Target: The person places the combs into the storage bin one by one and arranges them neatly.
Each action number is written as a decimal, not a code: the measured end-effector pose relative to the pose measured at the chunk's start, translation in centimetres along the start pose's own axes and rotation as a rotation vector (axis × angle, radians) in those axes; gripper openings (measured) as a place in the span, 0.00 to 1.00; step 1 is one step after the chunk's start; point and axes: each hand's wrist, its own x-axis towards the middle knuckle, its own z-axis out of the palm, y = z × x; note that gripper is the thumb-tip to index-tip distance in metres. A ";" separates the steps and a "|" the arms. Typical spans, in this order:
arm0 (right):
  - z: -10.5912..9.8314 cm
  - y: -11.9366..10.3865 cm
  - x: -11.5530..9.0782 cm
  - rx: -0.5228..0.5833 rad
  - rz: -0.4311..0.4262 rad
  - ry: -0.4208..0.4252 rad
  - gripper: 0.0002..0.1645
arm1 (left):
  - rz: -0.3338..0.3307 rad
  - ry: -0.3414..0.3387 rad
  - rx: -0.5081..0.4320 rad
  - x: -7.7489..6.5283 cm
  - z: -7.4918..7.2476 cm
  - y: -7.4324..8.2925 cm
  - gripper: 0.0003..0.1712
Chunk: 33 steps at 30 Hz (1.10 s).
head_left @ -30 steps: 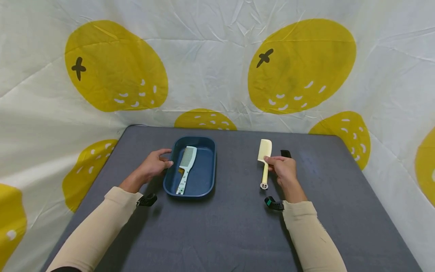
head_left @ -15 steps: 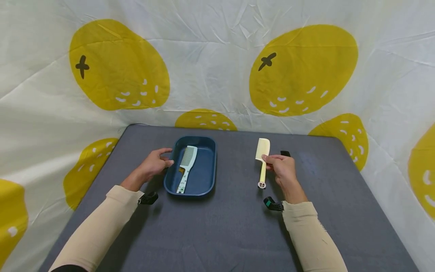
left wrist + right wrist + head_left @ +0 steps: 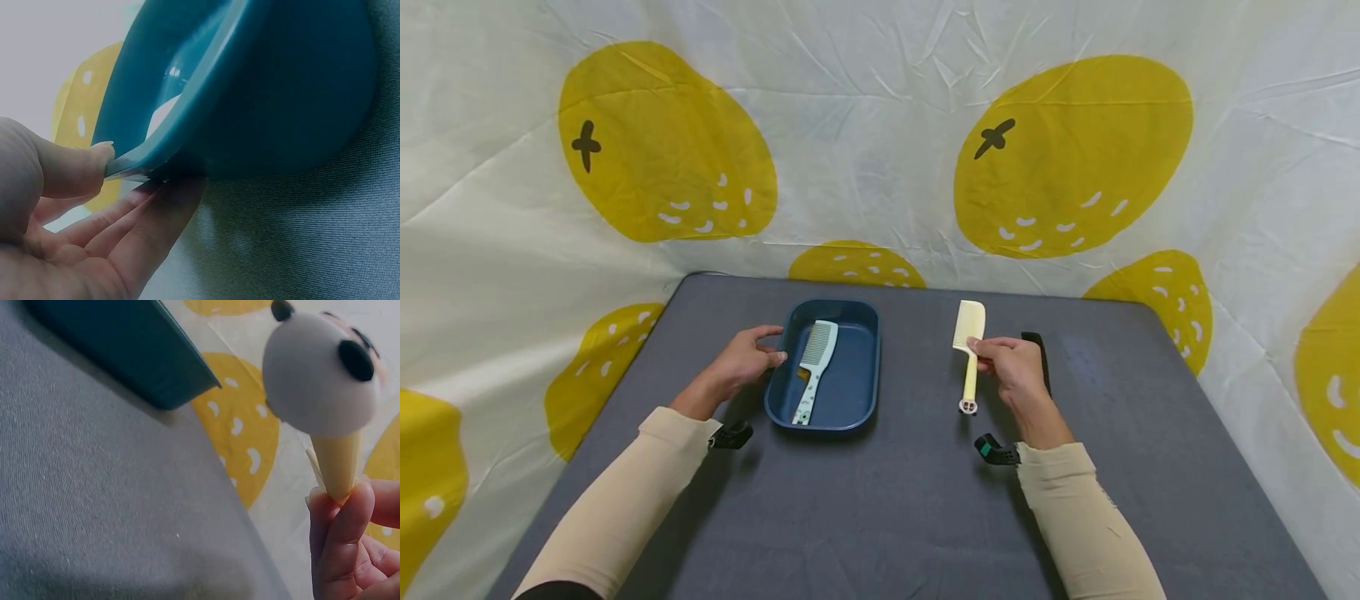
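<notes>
A pale yellow comb [image 3: 970, 327] is pinched by my right hand [image 3: 1017, 371] where its blade meets the handle. The comb is held above the table, blade pointing away. A panda-like head [image 3: 322, 372] caps its handle end in the right wrist view. My left hand [image 3: 741, 365] grips the left rim of a blue rectangular tray [image 3: 878, 367]. In the left wrist view the thumb [image 3: 81, 169] lies on the rim, with fingers against the outer wall. In the tray lies a mint comb [image 3: 820, 346] with a patterned handle; a small yellow-brown piece [image 3: 803, 374] shows beside it, mostly hidden.
The grey table [image 3: 895, 500] extends around the tray and both arms. A white cloth with yellow fruit shapes [image 3: 865, 167] hangs behind the table and at its sides. Black straps [image 3: 996, 450] stick out near the wrists.
My right hand has carried the yellow comb a little to the left, toward the tray. The left hand keeps its grip on the rim, and the mint comb stays inside.
</notes>
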 end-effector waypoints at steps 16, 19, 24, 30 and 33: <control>1.5 -0.5 -0.9 -0.008 0.017 -0.038 0.06 | 0.018 -0.006 -0.008 0.2 0.0 -0.2 0.38; 1.8 -0.6 -1.1 -0.003 0.017 -0.047 0.06 | 0.016 -0.003 -0.005 0.1 0.0 -0.1 0.37; 2.4 -0.7 -1.5 -0.010 0.015 -0.057 0.08 | 0.019 -0.002 0.000 0.1 0.0 -0.1 0.38; 3.4 -0.6 -2.0 -0.027 0.014 -0.075 0.14 | 0.017 -0.005 0.016 0.1 0.0 -0.4 0.38; 3.9 -0.5 -2.2 -0.022 0.011 -0.077 0.13 | 0.021 -0.007 0.025 0.1 -0.1 -0.4 0.38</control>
